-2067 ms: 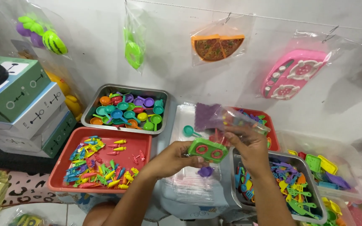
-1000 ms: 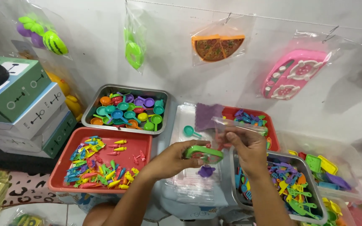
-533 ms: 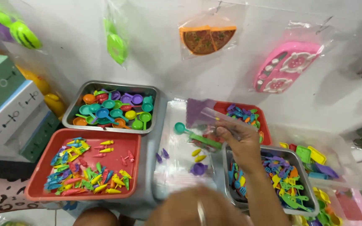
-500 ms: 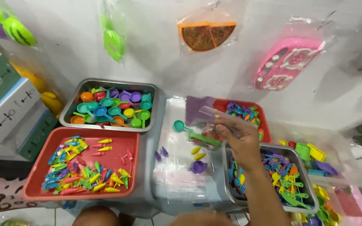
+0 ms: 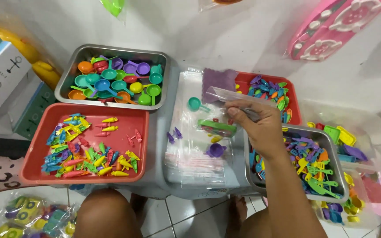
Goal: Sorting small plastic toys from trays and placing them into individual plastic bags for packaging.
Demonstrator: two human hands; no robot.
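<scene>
White wall (image 5: 225, 31) backed a low work surface crowded with trays of small plastic toys. One steel tray (image 5: 164, 79) at the rear left held toy pans and ladles in mixed colours. Directly in front of it, a red tray (image 5: 144, 145) held toy carrots and similar small pieces. A stack of clear bags (image 5: 190, 154) lay in the centre, with a teal scoop (image 5: 195, 104) and a purple cup (image 5: 215, 150) resting on it.

The right hand (image 5: 259, 128) was closed, fingers pinching the mouth of a clear plastic bag (image 5: 225, 94) above the centre stack. A green toy stove (image 5: 217, 127) sat inside that bag, just left of the hand. A second steel tray (image 5: 337, 154) of toy utensils lay beneath the right forearm. The left hand was out of view.
</scene>
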